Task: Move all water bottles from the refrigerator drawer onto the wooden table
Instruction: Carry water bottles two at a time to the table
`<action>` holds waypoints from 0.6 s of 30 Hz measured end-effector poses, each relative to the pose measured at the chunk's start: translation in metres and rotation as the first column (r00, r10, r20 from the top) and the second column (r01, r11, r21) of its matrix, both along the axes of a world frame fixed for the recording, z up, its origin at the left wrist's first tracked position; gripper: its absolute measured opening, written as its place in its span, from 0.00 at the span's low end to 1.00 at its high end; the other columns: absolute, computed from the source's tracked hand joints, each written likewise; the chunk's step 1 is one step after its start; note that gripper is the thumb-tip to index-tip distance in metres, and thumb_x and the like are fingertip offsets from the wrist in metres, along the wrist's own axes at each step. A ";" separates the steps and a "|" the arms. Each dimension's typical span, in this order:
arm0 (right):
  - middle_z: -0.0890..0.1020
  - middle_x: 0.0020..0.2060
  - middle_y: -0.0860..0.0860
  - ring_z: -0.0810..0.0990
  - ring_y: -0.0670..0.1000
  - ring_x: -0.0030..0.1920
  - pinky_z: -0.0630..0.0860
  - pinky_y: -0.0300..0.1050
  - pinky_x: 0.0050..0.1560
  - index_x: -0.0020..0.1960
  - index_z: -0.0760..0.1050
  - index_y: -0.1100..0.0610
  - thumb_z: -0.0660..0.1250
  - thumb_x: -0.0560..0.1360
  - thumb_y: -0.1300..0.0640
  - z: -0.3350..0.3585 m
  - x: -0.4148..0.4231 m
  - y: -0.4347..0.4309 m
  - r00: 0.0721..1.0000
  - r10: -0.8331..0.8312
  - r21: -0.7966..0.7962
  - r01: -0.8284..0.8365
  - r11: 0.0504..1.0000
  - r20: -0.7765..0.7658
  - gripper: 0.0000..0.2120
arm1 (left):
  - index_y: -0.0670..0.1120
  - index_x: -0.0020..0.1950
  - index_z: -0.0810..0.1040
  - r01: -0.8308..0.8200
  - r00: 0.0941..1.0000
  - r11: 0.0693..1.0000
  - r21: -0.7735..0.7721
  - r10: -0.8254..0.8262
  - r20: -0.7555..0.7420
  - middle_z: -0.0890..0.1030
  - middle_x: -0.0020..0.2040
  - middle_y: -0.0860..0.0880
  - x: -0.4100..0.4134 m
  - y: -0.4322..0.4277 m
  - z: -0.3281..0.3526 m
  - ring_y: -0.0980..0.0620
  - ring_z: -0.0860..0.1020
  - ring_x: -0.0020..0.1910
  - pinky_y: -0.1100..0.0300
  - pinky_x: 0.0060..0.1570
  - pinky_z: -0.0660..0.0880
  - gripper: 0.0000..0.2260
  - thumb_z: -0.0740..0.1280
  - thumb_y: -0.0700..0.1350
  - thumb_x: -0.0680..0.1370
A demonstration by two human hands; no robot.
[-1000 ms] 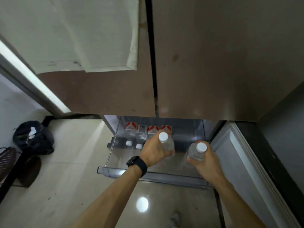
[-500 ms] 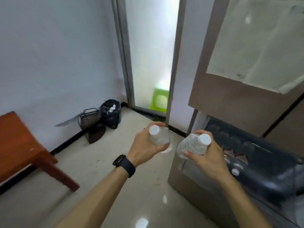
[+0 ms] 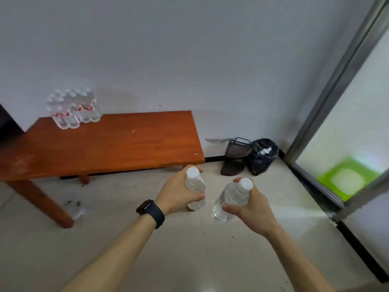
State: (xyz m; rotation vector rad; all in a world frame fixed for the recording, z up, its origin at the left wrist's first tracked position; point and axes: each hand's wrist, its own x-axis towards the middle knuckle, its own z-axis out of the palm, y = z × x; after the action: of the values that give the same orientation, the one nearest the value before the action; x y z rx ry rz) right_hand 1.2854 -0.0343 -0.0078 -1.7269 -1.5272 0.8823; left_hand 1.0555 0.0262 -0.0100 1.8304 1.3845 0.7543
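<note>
My left hand (image 3: 175, 192), with a black watch on its wrist, grips a clear water bottle (image 3: 194, 189) with a white cap. A second clear bottle (image 3: 230, 199) with a white cap sits in the grip of my right hand (image 3: 251, 209). Both bottles hang above the floor, in front of the right end of the wooden table (image 3: 117, 144). Several water bottles with red labels (image 3: 73, 109) stand in a cluster at the table's far left corner, against the wall. The refrigerator drawer is out of view.
A dark mesh basket (image 3: 236, 154) and a black bag (image 3: 262, 155) sit on the floor by the wall, right of the table. A metal-framed glass door (image 3: 345, 114) fills the right side. Pale tiled floor (image 3: 189, 260) lies below my arms.
My view has swung left from the refrigerator drawer to the wooden table. Both hands kept their bottles and carried them away from the drawer toward the table.
</note>
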 end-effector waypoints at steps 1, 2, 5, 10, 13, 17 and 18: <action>0.78 0.49 0.39 0.77 0.39 0.49 0.71 0.35 0.43 0.56 0.68 0.41 0.81 0.64 0.53 -0.002 -0.017 0.016 0.999 0.044 -0.015 -0.044 0.999 0.000 0.28 | 0.62 0.59 0.75 -0.042 0.999 0.999 -0.019 0.042 -0.005 0.81 0.51 0.59 -0.019 0.007 -0.004 0.59 0.78 0.49 0.60 0.49 0.78 0.25 0.79 0.49 0.66; 0.79 0.48 0.39 0.77 0.39 0.48 0.71 0.35 0.42 0.56 0.68 0.41 0.80 0.64 0.53 -0.004 -0.033 0.032 0.996 0.086 -0.026 -0.086 0.996 -0.003 0.28 | 0.62 0.59 0.75 -0.078 0.997 0.996 -0.044 0.078 -0.008 0.81 0.49 0.59 -0.036 0.015 -0.008 0.58 0.79 0.49 0.58 0.49 0.79 0.25 0.79 0.49 0.66; 0.80 0.47 0.40 0.79 0.37 0.46 0.71 0.32 0.40 0.56 0.69 0.42 0.80 0.64 0.54 -0.010 -0.078 0.082 0.981 0.191 -0.051 -0.192 0.980 -0.024 0.27 | 0.64 0.57 0.73 -0.164 0.986 0.981 -0.101 0.160 -0.047 0.82 0.45 0.56 -0.083 0.042 -0.018 0.56 0.81 0.45 0.50 0.49 0.81 0.23 0.76 0.51 0.66; 0.81 0.46 0.44 0.81 0.42 0.45 0.74 0.35 0.41 0.55 0.69 0.43 0.79 0.65 0.55 -0.021 -0.143 0.172 0.936 0.350 -0.071 -0.351 0.934 -0.031 0.26 | 0.63 0.58 0.73 -0.297 0.952 0.951 -0.090 0.289 -0.099 0.82 0.47 0.58 -0.151 0.104 -0.028 0.59 0.80 0.47 0.52 0.49 0.80 0.24 0.78 0.52 0.66; 0.81 0.46 0.44 0.81 0.45 0.45 0.77 0.38 0.43 0.53 0.69 0.43 0.80 0.64 0.54 -0.029 -0.178 0.233 0.909 0.416 -0.086 -0.417 0.905 -0.029 0.26 | 0.62 0.60 0.74 -0.364 0.929 0.927 -0.090 0.354 -0.111 0.82 0.49 0.59 -0.185 0.148 -0.032 0.59 0.80 0.49 0.56 0.49 0.80 0.25 0.79 0.51 0.66; 0.81 0.46 0.44 0.81 0.44 0.45 0.75 0.37 0.40 0.53 0.68 0.42 0.80 0.63 0.54 -0.034 -0.218 0.308 0.882 0.469 -0.112 -0.470 0.875 -0.043 0.27 | 0.62 0.61 0.73 -0.441 0.895 0.892 -0.097 0.429 -0.124 0.82 0.49 0.59 -0.225 0.199 -0.030 0.60 0.80 0.49 0.65 0.46 0.76 0.25 0.78 0.51 0.68; 0.81 0.46 0.44 0.81 0.44 0.44 0.74 0.36 0.39 0.53 0.68 0.43 0.80 0.64 0.55 -0.033 -0.228 0.324 0.872 0.488 -0.112 -0.490 0.865 -0.039 0.26 | 0.62 0.61 0.73 -0.468 0.882 0.878 -0.102 0.456 -0.118 0.82 0.50 0.58 -0.236 0.208 -0.031 0.60 0.80 0.50 0.65 0.47 0.76 0.25 0.78 0.51 0.68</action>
State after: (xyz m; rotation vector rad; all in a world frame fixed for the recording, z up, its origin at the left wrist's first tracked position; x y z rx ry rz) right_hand 1.0574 0.2901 -0.0411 -1.4213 -1.9862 1.2522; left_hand 0.8192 0.2345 -0.0405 1.4588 1.9227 0.8006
